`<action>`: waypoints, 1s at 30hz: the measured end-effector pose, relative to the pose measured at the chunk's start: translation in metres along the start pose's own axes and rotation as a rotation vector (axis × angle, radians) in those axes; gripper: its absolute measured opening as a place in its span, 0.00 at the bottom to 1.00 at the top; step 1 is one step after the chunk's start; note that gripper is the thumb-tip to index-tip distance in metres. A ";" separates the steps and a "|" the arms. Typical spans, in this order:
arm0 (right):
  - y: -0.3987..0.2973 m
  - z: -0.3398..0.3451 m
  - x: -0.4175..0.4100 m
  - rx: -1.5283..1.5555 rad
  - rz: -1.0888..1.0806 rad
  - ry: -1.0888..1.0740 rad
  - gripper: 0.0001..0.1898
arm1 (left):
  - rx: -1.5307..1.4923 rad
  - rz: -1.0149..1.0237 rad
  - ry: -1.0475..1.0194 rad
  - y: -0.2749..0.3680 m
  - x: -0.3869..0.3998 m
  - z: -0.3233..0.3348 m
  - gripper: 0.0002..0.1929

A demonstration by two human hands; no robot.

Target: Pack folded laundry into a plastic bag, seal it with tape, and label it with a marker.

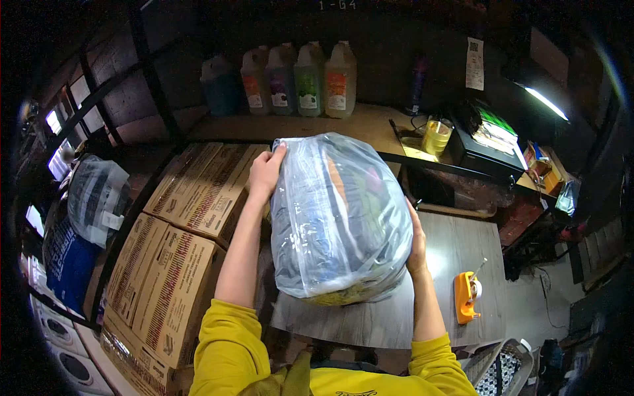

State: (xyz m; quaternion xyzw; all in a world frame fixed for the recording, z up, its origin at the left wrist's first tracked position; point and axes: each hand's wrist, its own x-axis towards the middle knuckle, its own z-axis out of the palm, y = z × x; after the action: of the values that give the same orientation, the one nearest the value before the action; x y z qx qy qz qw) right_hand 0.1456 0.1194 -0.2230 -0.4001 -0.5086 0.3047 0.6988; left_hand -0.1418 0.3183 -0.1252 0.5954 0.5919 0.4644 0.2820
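Note:
A large clear plastic bag packed with folded cloth point(342, 222) is held up between both hands over a grey wood-grain table point(460, 237). My left hand point(266, 171) grips its upper left edge, with the thumb on top of the plastic. Against the right side of the bag lies my right hand point(417, 237), its fingers partly hidden by the bag. An orange tape dispenser point(465, 298) with a roll of tape stands on the table, to the right of the bag.
Stacked cardboard boxes point(163, 262) stand on the left. Behind, a wooden shelf point(366, 123) bears several plastic jugs point(341, 81) and a yellow cup-like container point(437, 136). A grey plastic basket point(525, 364) is at the lower right. Another filled plastic bag point(96, 198) lies far left.

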 end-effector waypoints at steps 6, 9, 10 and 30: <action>0.083 -0.064 -0.058 0.317 0.466 0.407 0.28 | -0.067 0.037 0.107 0.051 -0.019 0.061 0.30; 0.120 -0.102 -0.073 -0.101 0.328 0.250 0.26 | 0.016 0.083 0.085 0.076 -0.020 0.082 0.30; 0.104 -0.084 -0.068 0.002 0.539 0.307 0.24 | 0.007 0.087 0.084 0.071 -0.017 0.075 0.30; 0.034 -0.362 -0.259 -0.272 0.898 0.395 0.16 | -0.844 0.261 0.545 0.053 -0.260 0.085 0.30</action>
State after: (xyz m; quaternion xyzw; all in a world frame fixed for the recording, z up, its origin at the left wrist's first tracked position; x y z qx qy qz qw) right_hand 0.4138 -0.1703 -0.4322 -0.7166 -0.1795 0.4246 0.5234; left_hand -0.0087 0.0779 -0.1697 0.3561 0.3259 0.8322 0.2729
